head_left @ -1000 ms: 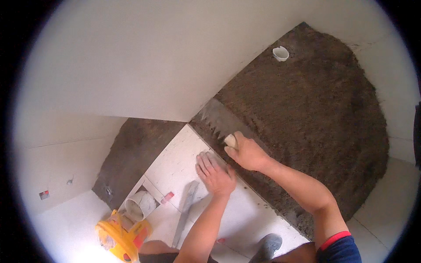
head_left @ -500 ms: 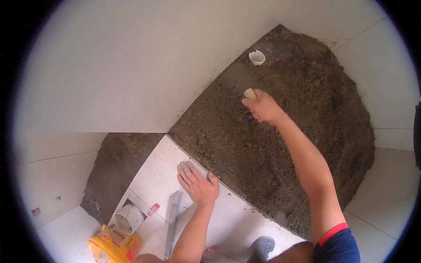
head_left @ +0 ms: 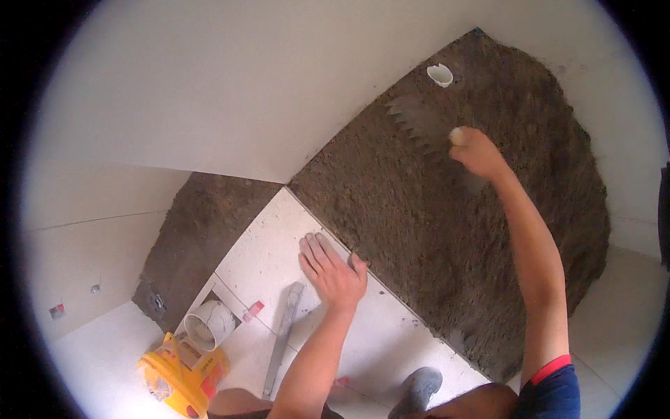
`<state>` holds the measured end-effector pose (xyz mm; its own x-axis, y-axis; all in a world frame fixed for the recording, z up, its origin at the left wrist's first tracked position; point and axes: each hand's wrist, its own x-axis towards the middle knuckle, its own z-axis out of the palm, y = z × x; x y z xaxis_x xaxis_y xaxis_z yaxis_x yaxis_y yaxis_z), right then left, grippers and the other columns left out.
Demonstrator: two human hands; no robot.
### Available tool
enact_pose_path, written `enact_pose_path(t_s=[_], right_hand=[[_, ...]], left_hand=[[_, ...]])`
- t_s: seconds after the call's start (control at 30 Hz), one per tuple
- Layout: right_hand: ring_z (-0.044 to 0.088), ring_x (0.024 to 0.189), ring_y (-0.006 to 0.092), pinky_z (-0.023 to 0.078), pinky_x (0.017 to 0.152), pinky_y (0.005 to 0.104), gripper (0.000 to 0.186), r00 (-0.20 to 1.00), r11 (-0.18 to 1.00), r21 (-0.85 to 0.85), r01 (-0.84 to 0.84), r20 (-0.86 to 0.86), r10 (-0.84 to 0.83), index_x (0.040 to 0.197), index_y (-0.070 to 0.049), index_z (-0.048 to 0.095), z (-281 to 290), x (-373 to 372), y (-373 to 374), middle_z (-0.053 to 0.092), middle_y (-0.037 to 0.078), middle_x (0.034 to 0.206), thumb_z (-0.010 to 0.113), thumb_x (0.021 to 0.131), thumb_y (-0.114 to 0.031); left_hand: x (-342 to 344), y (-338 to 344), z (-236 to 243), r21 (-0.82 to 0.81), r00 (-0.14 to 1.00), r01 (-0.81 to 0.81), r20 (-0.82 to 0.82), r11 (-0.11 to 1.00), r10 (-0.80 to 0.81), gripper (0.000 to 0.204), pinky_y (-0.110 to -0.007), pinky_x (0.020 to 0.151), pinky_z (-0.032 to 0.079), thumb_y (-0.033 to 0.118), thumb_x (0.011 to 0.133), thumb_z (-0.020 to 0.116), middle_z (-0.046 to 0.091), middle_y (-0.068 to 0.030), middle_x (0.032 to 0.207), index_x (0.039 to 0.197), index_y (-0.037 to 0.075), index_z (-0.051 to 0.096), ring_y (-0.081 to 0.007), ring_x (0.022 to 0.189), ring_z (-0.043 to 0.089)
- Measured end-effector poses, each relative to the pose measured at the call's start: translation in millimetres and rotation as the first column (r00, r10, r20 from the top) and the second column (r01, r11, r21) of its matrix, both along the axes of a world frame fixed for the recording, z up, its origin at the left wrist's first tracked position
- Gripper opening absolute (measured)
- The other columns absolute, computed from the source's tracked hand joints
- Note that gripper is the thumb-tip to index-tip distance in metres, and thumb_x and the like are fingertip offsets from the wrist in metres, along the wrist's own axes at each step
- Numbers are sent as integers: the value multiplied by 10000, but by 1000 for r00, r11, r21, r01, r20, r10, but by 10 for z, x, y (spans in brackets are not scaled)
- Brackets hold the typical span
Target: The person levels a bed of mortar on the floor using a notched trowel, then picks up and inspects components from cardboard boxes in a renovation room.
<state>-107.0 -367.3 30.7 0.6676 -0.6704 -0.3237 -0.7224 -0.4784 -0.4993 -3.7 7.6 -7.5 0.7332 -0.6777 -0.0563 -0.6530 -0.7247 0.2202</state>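
Note:
My left hand (head_left: pixel 331 276) lies flat with fingers out on a white floor tile (head_left: pixel 258 241), near its edge along the dark, rough mortar bed (head_left: pixel 405 237). Up on the bed at the right, my right hand (head_left: pixel 476 152) is closed on the pale handle of a notched trowel (head_left: pixel 412 122). Its grey toothed blade is smeared by motion and lies over the mortar, just below a broken-rimmed white pipe stub (head_left: pixel 440 75). A long grey straight bar (head_left: pixel 282 339) rests on the tiles to the left of my left forearm, beside a small red plastic piece (head_left: pixel 254 310).
A white pipe piece (head_left: pixel 209 327) and a yellow bucket (head_left: pixel 183 377) stand at the lower left. A second mortar patch (head_left: pixel 206 213) lies left of the tile. Pale walls (head_left: pixel 174 84) border the floor. My grey boot (head_left: pixel 419 391) is at the bottom.
My right hand has moved up and right across the mortar with the trowel, from beside the tile's edge toward the pipe stub. My left hand stays on the tile; the view has shifted somewhat.

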Motion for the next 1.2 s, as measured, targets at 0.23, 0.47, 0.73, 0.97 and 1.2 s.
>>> enact_pose_path(t_s=[0.23, 0.47, 0.73, 0.97, 1.2], right_hand=[[654, 826, 383, 501, 735, 452, 284, 971, 953, 184, -239, 19, 239, 939, -4, 628, -37, 386, 875, 667, 217, 856, 662, 732, -195], [651, 885, 399, 514, 740, 486, 328, 880, 879, -69, -472, -92, 466, 1033, -47, 617, 303, 385, 711, 662, 177, 916, 654, 713, -108], [651, 1039, 319, 460, 895, 516, 357, 812, 725, -370, -581, -200, 549, 1086, -139, 660, 20, 1262, 791, 689, 103, 1003, 674, 732, -100], [652, 1033, 285, 447, 878, 488, 253, 780, 678, -388, -624, -268, 565, 989, -129, 695, -106, 1691, 815, 698, 95, 978, 687, 740, -84], [665, 1010, 307, 443, 889, 505, 210, 653, 626, -224, -747, -425, 627, 964, -119, 706, -49, 1719, 815, 709, 110, 962, 685, 759, -84]], left_hand=[[-6, -21, -45, -6, 999, -3, 35, 1000, 3, 818, -562, 1198, 92, 328, 849, 540, 237, -322, 1540, 1430, -182, 273, -464, 1474, 151], [-12, 19, -42, 26, 1000, -30, -8, 999, 30, 837, -560, 1203, 82, 331, 841, 541, 235, -320, 1541, 1443, -175, 255, -452, 1483, 132], [4, -11, -37, 45, 999, -30, -33, 999, 32, 853, -557, 1206, 71, 336, 832, 549, 228, -312, 1545, 1444, -178, 252, -443, 1487, 112], [-14, -29, 11, 21, 999, -24, -40, 999, 25, 819, -559, 1206, 76, 318, 845, 540, 237, -312, 1542, 1441, -171, 264, -450, 1483, 128], [-4, -19, -55, 21, 999, -33, -4, 999, 33, 780, -560, 1205, 75, 310, 868, 507, 251, -305, 1542, 1440, -168, 274, -442, 1488, 133]])
